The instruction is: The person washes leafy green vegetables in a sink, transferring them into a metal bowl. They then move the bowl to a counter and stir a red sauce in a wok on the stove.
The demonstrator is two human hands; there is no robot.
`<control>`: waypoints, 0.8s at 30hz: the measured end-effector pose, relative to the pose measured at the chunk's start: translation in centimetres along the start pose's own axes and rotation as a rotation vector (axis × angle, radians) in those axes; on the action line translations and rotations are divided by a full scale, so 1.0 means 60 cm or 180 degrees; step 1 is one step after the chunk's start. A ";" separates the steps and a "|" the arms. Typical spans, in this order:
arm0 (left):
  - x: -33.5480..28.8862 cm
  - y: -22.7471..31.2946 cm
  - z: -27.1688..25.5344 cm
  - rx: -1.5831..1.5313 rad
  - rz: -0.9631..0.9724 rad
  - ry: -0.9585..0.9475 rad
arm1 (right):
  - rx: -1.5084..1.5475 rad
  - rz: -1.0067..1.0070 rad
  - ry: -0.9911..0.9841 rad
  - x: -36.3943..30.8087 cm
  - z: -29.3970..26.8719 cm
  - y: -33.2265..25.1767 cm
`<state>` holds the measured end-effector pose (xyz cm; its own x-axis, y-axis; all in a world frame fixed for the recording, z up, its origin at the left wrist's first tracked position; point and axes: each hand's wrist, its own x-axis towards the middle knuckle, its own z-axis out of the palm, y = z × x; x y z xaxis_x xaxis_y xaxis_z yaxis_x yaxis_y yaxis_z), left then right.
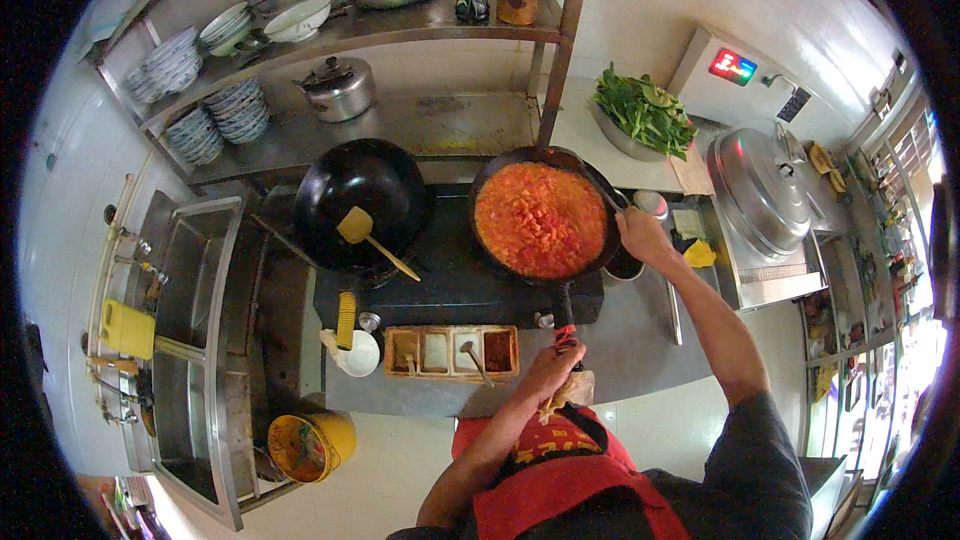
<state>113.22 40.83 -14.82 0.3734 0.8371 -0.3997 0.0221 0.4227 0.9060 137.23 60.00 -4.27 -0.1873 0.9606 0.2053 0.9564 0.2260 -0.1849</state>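
Observation:
A dark wok (612,180) full of chunky red-orange food, like tomatoes in sauce (540,215), sits on the right part of the stove. My left hand (553,373) is closed round the end of its long handle (565,312), which has a red wrapping and points toward me. At the wok's right rim, my right hand (645,235) grips a thin-handled cooking utensil (606,197); its head cannot be made out. Beside that hand, partly hidden, is a round pot (625,265) with dark contents. A second black wok (350,180) with a wooden spatula (357,227) stands to the left.
In front of the stove sit a seasoning tray (450,332) and a white bowl (358,354). Shelves (430,120) with bowls and a pressure cooker (338,88) run behind. Leafy greens (645,110), a large lidded steamer (760,190), a sink (190,290) and a yellow bucket (340,438) surround me.

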 end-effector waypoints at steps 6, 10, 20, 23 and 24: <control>-0.015 0.022 0.002 -0.0166 0.0167 -0.0037 | -0.0321 -0.0096 -0.0356 0.019 0.067 0.002; -0.023 0.034 0.006 0.0010 -0.0152 -0.0078 | -0.1184 -0.1110 -0.1223 0.013 0.072 -0.017; 0.009 -0.010 0.006 -0.0106 0.0037 -0.0094 | -0.0104 -0.0028 -0.0957 -0.082 -0.107 -0.072; 0.013 -0.015 0.006 -0.0210 0.0077 -0.0139 | -0.0136 -0.0169 -0.0591 -0.112 -0.145 -0.063; 0.013 -0.013 0.005 -0.0237 0.0092 -0.0154 | -0.0132 0.0100 -0.0623 -0.114 -0.146 -0.057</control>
<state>113.81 41.06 -15.78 0.4172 0.8324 -0.3648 -0.0577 0.4248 0.9034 137.21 51.25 3.40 -0.1934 0.9811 0.0085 0.9701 0.1925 -0.1476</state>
